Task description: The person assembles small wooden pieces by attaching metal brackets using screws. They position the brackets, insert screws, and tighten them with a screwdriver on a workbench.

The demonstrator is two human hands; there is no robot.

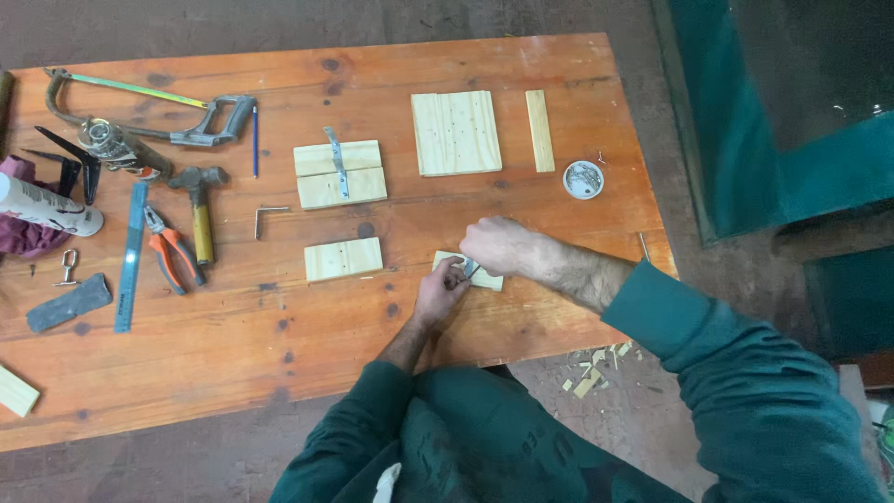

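**Both hands down on a small wood block at the near edge**

The left hand point(440, 291) presses on the small wood block point(484, 278), fingers curled over its left end. The right hand point(495, 244) is clenched just above it, pinching a small metal piece point(472, 270) against the wood; what kind of piece is too small to tell. The block lies flat on the orange table point(279, 335), near the front edge, right of centre. Just left sits another short board point(343, 259). Farther back: two boards with a metal bracket point(337, 163), a square panel point(455, 132), a thin strip point(539, 130) and a round tin of nails point(583, 180). Hammer point(198, 207), pliers point(170, 257) and hacksaw point(149, 112) lie far left.
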